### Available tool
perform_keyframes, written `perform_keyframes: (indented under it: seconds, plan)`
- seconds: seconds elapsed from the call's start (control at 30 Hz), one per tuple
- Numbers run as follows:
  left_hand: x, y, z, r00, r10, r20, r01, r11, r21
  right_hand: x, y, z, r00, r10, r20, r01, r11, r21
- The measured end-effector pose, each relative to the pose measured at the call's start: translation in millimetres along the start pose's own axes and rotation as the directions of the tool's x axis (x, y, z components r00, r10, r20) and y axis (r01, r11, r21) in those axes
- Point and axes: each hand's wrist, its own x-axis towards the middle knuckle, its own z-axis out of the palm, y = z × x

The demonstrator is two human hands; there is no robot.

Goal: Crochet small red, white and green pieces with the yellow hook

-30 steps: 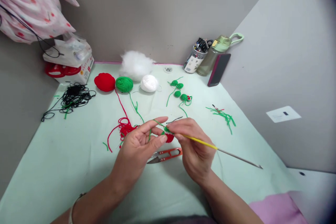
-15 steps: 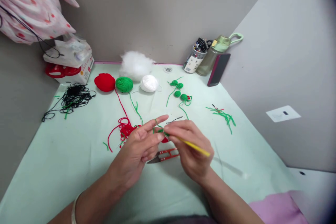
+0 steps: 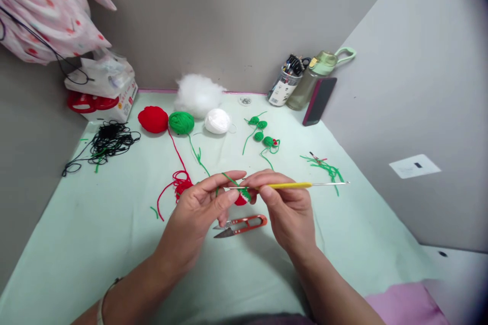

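My right hand [image 3: 292,208] pinches a crochet hook [image 3: 292,186] by its yellow handle, the shaft lying almost level. The hook's left tip reaches a small crochet piece [image 3: 242,197] in red, white and green. My left hand [image 3: 208,203] is closed on that piece's left side, with green yarn running over its raised index finger. Beneath the hands lie orange-handled thread snips [image 3: 246,223], blades to the left. A tangle of red yarn [image 3: 183,185] sits just behind my left hand, which partly covers it.
Behind stand a red yarn ball [image 3: 153,119], a green yarn ball [image 3: 181,123], a white yarn ball [image 3: 217,121] and white stuffing [image 3: 200,95]. Small green crochet balls [image 3: 268,141] lie farther right, near green yarn scraps [image 3: 324,166]. Black cord [image 3: 110,139] is heaped left. A phone [image 3: 319,101] leans against a bottle [image 3: 303,90].
The crochet hook has swung from slanting down toward me to nearly level, its far end now pointing right. My right hand has turned with it, and more of the crochet piece and snips shows.
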Motion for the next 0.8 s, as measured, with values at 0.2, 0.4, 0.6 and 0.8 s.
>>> perform_keyframes:
  seconds: [0.2,0.4,0.6,0.8]
  plan:
    - [-1.8,3.5,-0.2,1.0,-0.002,-0.019,0.001,0.999,-0.04,4.4,-5.3,0.4,0.997,0.068,-0.038,-0.062,0.988,0.143]
    - [-3.0,3.3,0.1,0.998,0.012,-0.059,-0.013,1.0,-0.023,3.1,-10.0,-0.4,0.998,0.058,-0.02,-0.056,0.992,0.114]
    - [-2.8,0.0,-0.8,0.988,0.109,-0.111,-0.093,0.985,0.145,-2.8,-14.3,-1.4,0.991,-0.129,0.021,0.131,0.976,-0.176]
    - [-3.4,-6.7,4.6,0.883,0.439,-0.167,-0.335,0.838,0.431,-6.2,-11.6,-0.6,0.901,-0.381,0.207,0.433,0.78,-0.451]
